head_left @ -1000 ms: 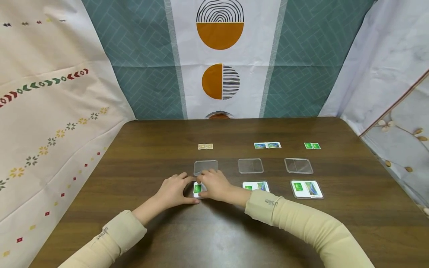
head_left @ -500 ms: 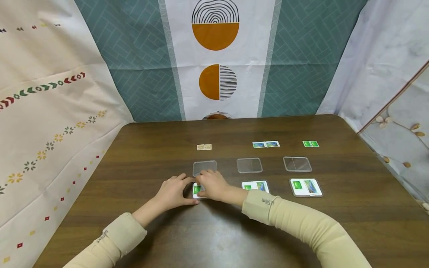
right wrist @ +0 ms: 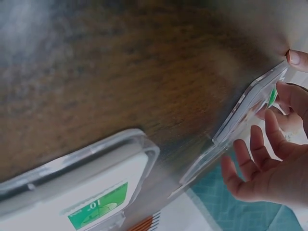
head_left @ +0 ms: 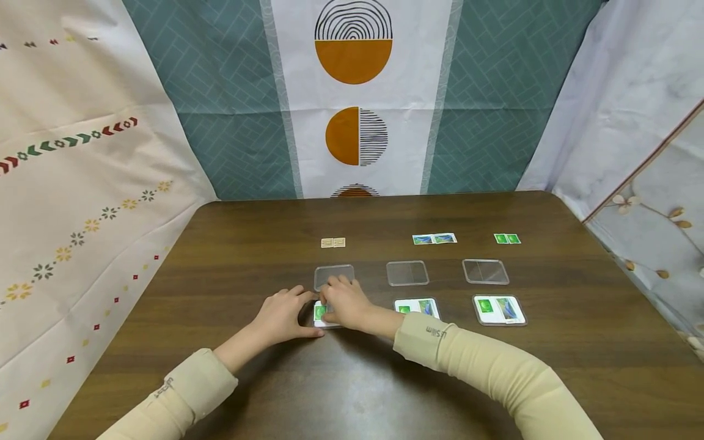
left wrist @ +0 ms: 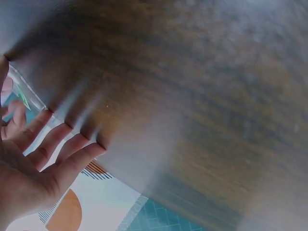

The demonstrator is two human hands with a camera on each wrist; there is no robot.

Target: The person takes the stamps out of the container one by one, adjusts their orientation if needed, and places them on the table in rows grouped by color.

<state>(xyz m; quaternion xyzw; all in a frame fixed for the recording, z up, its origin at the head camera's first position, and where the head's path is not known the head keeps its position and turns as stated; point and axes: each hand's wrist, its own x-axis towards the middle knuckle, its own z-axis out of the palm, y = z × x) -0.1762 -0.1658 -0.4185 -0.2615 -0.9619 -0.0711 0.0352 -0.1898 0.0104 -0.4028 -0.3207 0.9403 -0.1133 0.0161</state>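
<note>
Left hand point(head_left: 282, 314) spans and grips stamp case point(head_left: 318, 322). Right hand point(head_left: 348, 305): grip cannot be determined; only its wrist view exposes the case's right end.

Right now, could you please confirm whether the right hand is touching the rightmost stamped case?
No, the right hand is at the leftmost stamped case, beside the left hand.

Your right wrist view's green stamp point(right wrist: 98, 207), seven o'clock, read "10", inverted; at five o'clock overhead, your right cuff's point(head_left: 420, 342) upside-down lettering resembled "LeSilim".

Brown table point(head_left: 247, 244), teal-white cloth point(head_left: 231, 122) behind, pale cloths point(head_left: 82, 214) beside.
</note>
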